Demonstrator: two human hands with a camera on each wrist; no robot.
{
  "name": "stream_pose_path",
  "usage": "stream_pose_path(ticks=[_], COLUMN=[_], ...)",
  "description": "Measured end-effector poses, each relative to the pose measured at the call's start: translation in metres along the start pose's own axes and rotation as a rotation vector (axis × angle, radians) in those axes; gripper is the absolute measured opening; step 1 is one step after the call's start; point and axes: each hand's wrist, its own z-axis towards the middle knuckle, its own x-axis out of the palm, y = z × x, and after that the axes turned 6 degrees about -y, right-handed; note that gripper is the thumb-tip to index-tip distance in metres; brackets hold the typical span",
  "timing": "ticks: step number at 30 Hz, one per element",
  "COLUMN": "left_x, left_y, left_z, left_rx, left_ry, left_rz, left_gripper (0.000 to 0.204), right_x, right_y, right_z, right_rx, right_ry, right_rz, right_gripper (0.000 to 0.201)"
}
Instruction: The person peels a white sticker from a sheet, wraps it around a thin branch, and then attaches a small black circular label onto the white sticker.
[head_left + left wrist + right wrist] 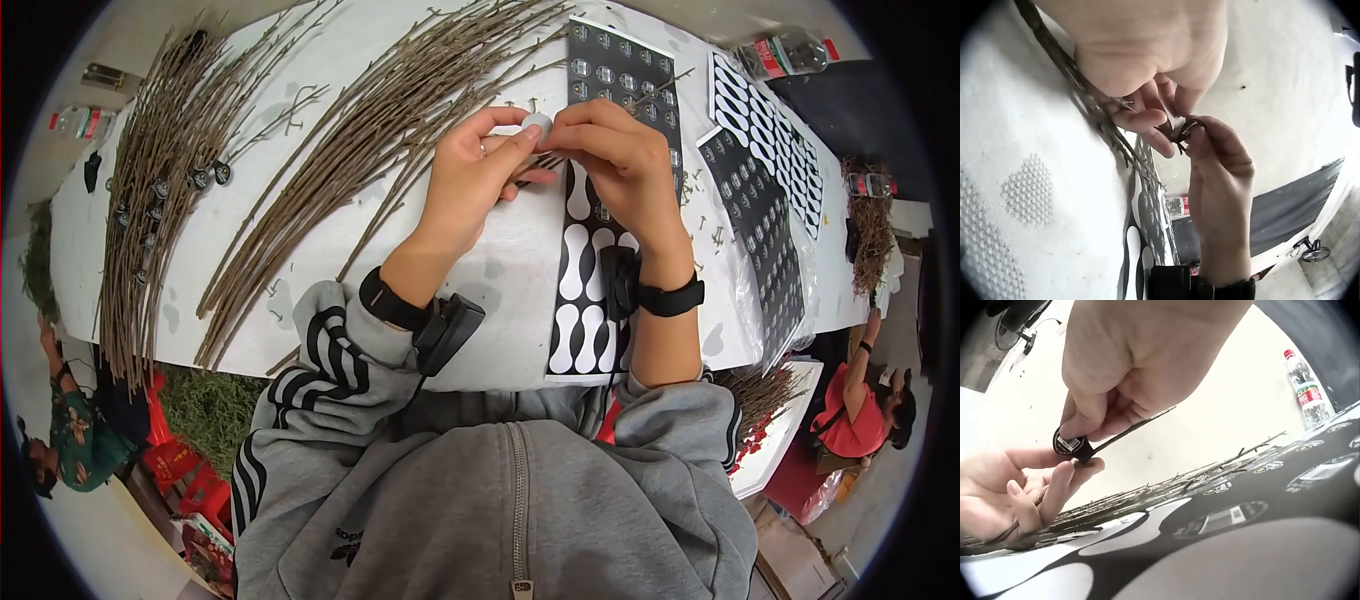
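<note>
A round black label with a barcode (1067, 444) is pinched by the right hand (628, 165) (1135, 356), its thumb on the label's face. Its pale side (540, 124) shows between both hands in the head view. A thin brown twig (1129, 431) runs from the label, which bends around it. The left hand (465, 180) (1147, 44) (1016, 494) grips the twig, thumb and forefinger close to the label. In the left wrist view, the label (1189, 127) lies between the fingertips of both hands, partly hidden.
Long branches (330, 170) lie left of the hands; another bundle (150, 220), carrying round black labels, lies farther left. Beneath the hands is a label sheet (590, 290); more sheets (760, 240) lie right. Bottles (790, 54) stand or lie around the table edge. People sit at both sides.
</note>
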Motion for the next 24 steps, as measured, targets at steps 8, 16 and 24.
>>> stream_pose_path(ticks=[8, 16, 24], left_x=[0.001, 0.001, 0.010], left_y=[0.000, 0.004, 0.002], left_z=[-0.002, 0.000, -0.004], left_rx=[-0.019, 0.005, 0.042], left_ry=[-0.007, -0.061, -0.151], left_rz=[-0.078, -0.045, 0.019], left_gripper=[0.037, 0.027, 0.024], right_x=[0.003, 0.008, 0.007], right_y=[-0.006, -0.009, -0.009], right_z=[-0.005, -0.005, -0.005], right_rx=[0.155, 0.248, 0.226], right_ry=[-0.020, -0.066, -0.057], right_rz=[0.073, 0.232, 0.255], right_gripper=[0.028, 0.030, 0.024])
